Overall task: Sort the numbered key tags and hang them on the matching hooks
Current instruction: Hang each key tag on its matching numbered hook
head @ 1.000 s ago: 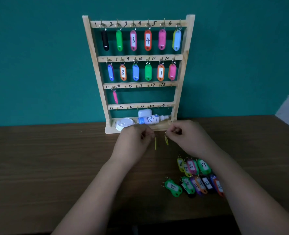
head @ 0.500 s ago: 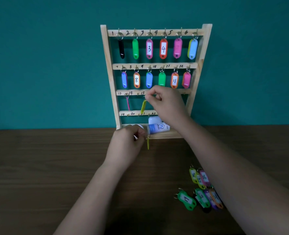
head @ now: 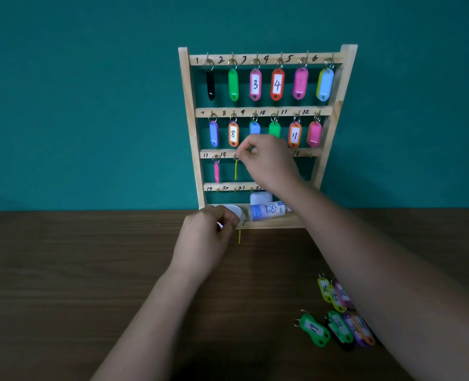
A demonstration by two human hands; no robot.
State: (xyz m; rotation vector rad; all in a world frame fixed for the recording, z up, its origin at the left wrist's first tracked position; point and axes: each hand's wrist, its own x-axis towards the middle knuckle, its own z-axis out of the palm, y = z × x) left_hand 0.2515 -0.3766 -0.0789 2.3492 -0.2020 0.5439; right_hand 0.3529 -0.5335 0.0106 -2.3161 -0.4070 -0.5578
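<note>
On the third rail of the pale wooden key rack [head: 185, 119], which stands at the back edge of the dark wooden table [head: 90, 270], the right hand [head: 269, 163] pinches the ring of a thin yellow-green key tag [head: 236, 170] at the hook marked 14, just beside a hanging pink key tag [head: 216, 171]. Whether the ring sits over the hook cannot be told. The left hand [head: 203, 243], fingers curled by the rack's base, pinches a second yellow-green tag [head: 239, 236], which dangles edge-on. A heap of loose numbered tags [head: 338, 323] lies near the table's front right.
</note>
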